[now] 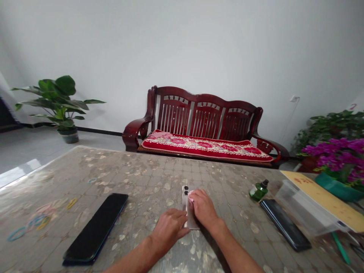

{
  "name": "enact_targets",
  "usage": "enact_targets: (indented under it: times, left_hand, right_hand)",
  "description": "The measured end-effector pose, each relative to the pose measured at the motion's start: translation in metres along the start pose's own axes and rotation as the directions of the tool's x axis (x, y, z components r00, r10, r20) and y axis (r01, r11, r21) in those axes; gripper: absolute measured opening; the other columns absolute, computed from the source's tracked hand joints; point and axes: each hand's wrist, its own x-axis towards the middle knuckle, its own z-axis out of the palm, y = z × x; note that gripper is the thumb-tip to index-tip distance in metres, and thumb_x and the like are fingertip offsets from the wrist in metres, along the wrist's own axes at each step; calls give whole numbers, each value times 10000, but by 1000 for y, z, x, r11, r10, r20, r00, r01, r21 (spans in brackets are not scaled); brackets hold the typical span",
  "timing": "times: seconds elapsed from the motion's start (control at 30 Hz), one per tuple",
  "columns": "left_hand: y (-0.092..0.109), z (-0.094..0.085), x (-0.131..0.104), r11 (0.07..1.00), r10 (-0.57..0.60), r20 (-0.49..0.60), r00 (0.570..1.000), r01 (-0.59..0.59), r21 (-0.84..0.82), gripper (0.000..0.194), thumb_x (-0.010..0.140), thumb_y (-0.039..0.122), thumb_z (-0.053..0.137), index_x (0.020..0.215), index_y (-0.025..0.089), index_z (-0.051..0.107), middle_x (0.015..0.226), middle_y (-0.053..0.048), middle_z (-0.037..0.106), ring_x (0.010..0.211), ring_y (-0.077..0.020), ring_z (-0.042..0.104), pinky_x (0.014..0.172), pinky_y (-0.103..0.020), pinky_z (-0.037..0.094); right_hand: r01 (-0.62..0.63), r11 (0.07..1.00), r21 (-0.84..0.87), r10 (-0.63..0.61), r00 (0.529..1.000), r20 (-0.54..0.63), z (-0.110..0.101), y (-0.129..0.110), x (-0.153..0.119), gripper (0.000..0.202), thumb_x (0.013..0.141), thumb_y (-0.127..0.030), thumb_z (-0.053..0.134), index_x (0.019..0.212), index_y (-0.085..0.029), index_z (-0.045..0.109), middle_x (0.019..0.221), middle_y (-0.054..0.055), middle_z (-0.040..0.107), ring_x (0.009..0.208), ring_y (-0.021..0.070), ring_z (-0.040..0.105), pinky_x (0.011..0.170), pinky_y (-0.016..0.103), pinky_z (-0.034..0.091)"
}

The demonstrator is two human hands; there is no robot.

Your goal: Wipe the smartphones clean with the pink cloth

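Silver phone (pixel 188 206) lies face-down on the table (pixel 136 170), both hands pressing it: left hand (pixel 167 227), right hand (pixel 203 208).

A plain white wall (pixel 199 45) fills the back of the room above a pale grey tiled floor (pixel 25 148). Against it stands a dark red carved wooden bench (pixel 204 113) with a red floral cushion (pixel 204 146). A broad-leaved green potted plant (pixel 58 104) sits at the far left; purple-flowered plants (pixel 338 151) crowd the right. Light is soft, even daylight.
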Motion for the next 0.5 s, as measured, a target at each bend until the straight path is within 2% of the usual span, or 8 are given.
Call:
enact_targets:
  times: [0.2,0.37,0.5]
  left_hand:
    - [2,-1,1,1000,-27,21,999,27,5,135,918,323,671,1005,222,690,1013,-45,743,960,-222,685,900,-310,500]
    - [1,0,2,999,-43,56,998,42,21,120,863,272,741,961,214,702,1030,-35,752,956,-235,696,887,-318,516]
    - [-1,3,2,999,-21,25,999,20,29,126,861,300,744,941,215,699,1037,-41,749,946,-232,694,886,-314,517]
  right_hand:
    - [70,996,48,-69,998,-14,-5,-10,-22,269,932,-62,484,986,-210,702,1005,49,683,969,210,567,876,317,462]
    - [53,998,24,-53,999,-1,-3,-8,-10,254,927,-65,497,952,-210,704,975,48,686,955,209,568,867,315,464]
    - [31,999,11,-31,1000,-3,-2,-9,-2,278,904,-41,487,926,-210,707,961,53,687,945,211,565,859,320,460]
